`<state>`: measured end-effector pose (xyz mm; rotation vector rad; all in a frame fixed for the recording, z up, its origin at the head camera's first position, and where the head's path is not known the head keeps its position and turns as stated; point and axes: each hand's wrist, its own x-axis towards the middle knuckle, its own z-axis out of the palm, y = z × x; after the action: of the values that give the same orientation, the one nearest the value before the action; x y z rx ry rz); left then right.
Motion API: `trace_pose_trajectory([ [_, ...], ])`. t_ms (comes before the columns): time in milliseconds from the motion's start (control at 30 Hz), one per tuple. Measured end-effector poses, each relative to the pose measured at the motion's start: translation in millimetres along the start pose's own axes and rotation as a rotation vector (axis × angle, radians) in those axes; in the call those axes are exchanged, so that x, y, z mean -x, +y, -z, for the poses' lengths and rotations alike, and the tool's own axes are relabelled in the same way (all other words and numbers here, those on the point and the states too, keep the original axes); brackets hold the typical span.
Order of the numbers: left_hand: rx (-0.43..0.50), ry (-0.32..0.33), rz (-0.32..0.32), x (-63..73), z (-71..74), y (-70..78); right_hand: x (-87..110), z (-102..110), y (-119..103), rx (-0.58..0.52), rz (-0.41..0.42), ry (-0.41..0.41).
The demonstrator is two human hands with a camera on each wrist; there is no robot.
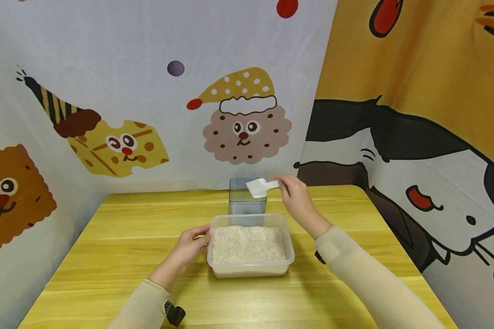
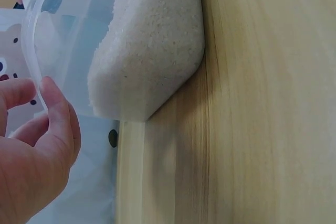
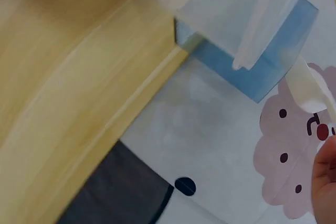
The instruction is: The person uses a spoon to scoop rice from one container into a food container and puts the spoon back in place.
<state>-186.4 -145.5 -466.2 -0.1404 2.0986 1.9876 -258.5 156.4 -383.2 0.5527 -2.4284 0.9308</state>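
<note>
My right hand (image 1: 298, 198) pinches the handle of a small white scoop (image 1: 257, 188), holding it in the air over the blue-grey see-through container (image 1: 247, 208). Whether anything lies in the scoop (image 3: 305, 90) I cannot tell. Nearer to me stands a clear plastic box (image 1: 251, 271) filled with pale rice-like grains (image 1: 249, 244). At its left side my left hand (image 1: 189, 246) holds the rim between thumb and fingers, as the left wrist view shows. Only part of the right hand (image 3: 325, 179) appears in the right wrist view.
Both containers stand on a yellow wood-grain table (image 1: 148, 228), the blue-grey one near its back edge. Behind the table hangs a cloth (image 1: 127, 45) printed with cartoon figures, continuing on the left and right.
</note>
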Motion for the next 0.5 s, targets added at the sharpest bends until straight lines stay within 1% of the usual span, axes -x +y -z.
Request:
trace_pose_trajectory([
  [33,0.0,0.0,0.001,0.2,0.0,0.3,0.0,0,1,-0.055,-0.053,0.011],
  [100,-0.001,-0.001,0.003,0.6,0.1,0.9,-0.7,0,3,-0.21,-0.192,0.021],
  [233,-0.001,-0.005,0.006,1.9,0.0,2.5,-2.5,3,4,-0.595,-0.584,0.02],
  [300,-0.001,-0.007,0.007,2.6,0.0,3.1,-2.6,5,5,-0.713,-0.743,0.004],
  [333,-0.001,-0.008,0.008,2.7,0.1,3.1,-2.2,6,5,-0.745,-0.799,-0.007],
  [400,0.002,-0.008,0.009,2.2,0.2,2.6,-1.0,8,6,-0.78,-0.857,-0.031],
  [500,0.002,-0.008,0.008,1.5,0.7,1.5,1.5,11,7,-0.794,-0.87,-0.058],
])
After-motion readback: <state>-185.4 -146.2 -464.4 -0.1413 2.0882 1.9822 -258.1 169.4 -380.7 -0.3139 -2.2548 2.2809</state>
